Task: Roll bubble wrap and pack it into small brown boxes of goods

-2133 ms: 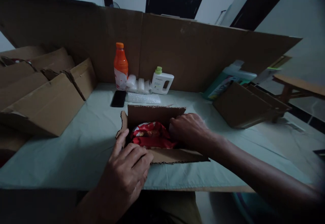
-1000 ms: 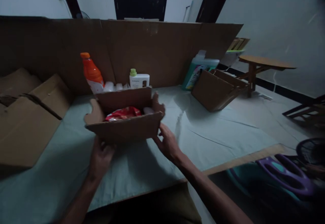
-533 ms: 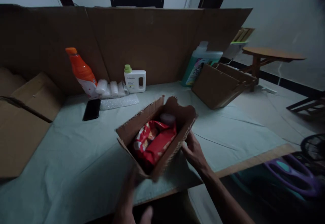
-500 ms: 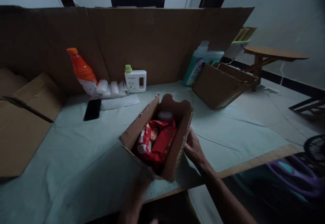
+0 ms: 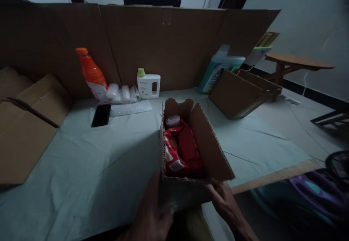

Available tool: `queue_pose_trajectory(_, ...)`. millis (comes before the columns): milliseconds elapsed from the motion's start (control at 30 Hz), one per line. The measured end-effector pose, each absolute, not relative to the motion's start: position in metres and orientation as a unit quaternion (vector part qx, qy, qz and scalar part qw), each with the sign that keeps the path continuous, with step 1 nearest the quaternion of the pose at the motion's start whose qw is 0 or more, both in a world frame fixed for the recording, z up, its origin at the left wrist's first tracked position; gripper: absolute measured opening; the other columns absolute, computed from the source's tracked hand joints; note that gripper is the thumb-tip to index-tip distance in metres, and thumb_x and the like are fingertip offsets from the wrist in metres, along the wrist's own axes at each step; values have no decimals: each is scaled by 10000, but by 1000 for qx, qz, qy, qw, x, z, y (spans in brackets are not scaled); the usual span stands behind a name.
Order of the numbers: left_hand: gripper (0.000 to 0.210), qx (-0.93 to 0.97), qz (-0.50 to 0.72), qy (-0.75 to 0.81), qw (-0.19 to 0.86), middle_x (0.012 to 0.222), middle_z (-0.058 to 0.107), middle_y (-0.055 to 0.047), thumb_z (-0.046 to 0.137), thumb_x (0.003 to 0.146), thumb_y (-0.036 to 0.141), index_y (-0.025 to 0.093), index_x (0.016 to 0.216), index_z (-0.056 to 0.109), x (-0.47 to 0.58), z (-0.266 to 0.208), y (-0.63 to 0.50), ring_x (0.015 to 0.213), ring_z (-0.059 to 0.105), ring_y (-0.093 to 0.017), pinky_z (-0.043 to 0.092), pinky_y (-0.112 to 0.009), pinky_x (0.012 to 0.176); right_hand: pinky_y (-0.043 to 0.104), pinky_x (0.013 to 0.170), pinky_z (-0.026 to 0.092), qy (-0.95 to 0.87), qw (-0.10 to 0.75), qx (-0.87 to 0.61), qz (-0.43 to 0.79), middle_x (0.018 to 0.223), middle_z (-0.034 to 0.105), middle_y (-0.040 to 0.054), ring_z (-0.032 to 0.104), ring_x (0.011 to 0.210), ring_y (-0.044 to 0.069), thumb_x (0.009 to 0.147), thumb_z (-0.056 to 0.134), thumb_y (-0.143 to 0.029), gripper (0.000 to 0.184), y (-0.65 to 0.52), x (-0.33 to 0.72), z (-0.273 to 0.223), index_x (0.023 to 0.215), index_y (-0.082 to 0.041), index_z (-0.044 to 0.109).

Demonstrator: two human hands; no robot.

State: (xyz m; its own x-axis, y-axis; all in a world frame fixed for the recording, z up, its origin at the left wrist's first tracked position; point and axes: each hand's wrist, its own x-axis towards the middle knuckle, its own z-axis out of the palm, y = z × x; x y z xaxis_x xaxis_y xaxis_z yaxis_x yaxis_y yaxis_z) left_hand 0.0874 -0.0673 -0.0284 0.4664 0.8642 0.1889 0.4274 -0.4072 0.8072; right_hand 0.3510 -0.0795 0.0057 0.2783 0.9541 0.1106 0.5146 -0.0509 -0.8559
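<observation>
Open carton [image 5: 213, 144], in front and right of the white bottle [image 5: 148, 88].
Right hand [image 5: 223, 198] fingers grasp the end away from the bottle; left hand [image 5: 152, 213] blurs there, grip undeterminable. The opening faces up, presumably retaining the red packet [image 5: 187, 146]; the long axis points just right of the bottle.

A left hand [image 5: 155, 212] and right hand [image 5: 224, 199] hold an open box [image 5: 209, 144], a red packet [image 5: 188, 148] inside, just ahead of the hands. Farther ahead, left of the left hand, lies a phone [image 5: 101, 115].
</observation>
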Motion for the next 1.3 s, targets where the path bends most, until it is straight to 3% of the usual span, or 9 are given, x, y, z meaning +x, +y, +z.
queue_pose_trajectory(100,1007,760,251,411,436,1589,385,-140,710,707,193,246,1587,224,102,-27,-81,1449,389,-366,408,-518,1167,291,561,534,-472,475,-706,231,636,671,49,633,632,217,842,537,-547,400,-85,360,2,697,-199,669)
queue_pose_trajectory(300,667,690,370,412,466,1496,506,-102,594,827,248,272,1470,421,97,10,-11,1342,515,-319,411,-517,1137,388,911,531,-377,544,-737,137,1138,730,103,662,1074,293,848,614,-565,485,-104,375,-11,1144,-188,690)
queue_pose_trajectory(433,782,668,440,375,469,1575,363,-169,665,745,282,205,1467,376,111,15,85,1425,392,-347,384,-541,1119,440,962,521,-444,523,-725,57,1372,610,114,617,1199,311,895,628,-426,405,-130,335,-27,1248,-226,631)
queue_pose_trajectory(633,603,632,395,286,602,1267,639,-140,708,678,341,147,1226,546,146,11,129,1201,581,-334,460,-481,1034,540,1116,406,-524,485,-700,3,1603,349,107,365,1454,343,944,572,-335,585,-134,291,-44,1501,-262,410)
queue_pose_trajectory(800,380,660,396,327,549,1178,675,-103,626,810,323,163,1151,572,108,7,66,1081,645,-252,515,-372,940,418,821,579,-508,459,-726,64,1103,721,126,676,1034,321,895,574,-518,486,-136,337,-55,1234,-179,648)
queue_pose_trajectory(900,331,671,365,382,520,1189,683,-109,591,860,331,171,1149,590,84,5,35,1077,658,-247,530,-353,909,357,636,577,-537,417,-727,98,761,719,78,686,751,280,839,589,-579,405,-132,356,-55,899,-202,726)
queue_pose_trajectory(1000,336,665,362,438,485,1133,711,-99,577,871,387,185,1137,609,70,2,23,1025,679,-248,544,-358,877,347,576,569,-561,393,-718,121,752,728,83,680,692,272,841,568,-576,398,-114,345,-44,809,-212,727)
queue_pose_trajectory(1133,363,647,367,525,413,995,742,-72,591,831,490,191,1028,652,42,0,25,946,689,-265,553,-371,845,444,817,594,-588,429,-676,114,1056,735,117,687,962,314,852,606,-457,429,-70,304,-25,1194,-207,678)
queue_pose_trajectory(1300,423,636,384,569,353,971,731,-48,600,818,536,191,1057,658,28,12,41,932,676,-255,548,-320,779,539,1077,460,-628,469,-618,57,1520,443,173,468,1361,360,826,667,-376,873,-30,295,-17,1568,-179,252)
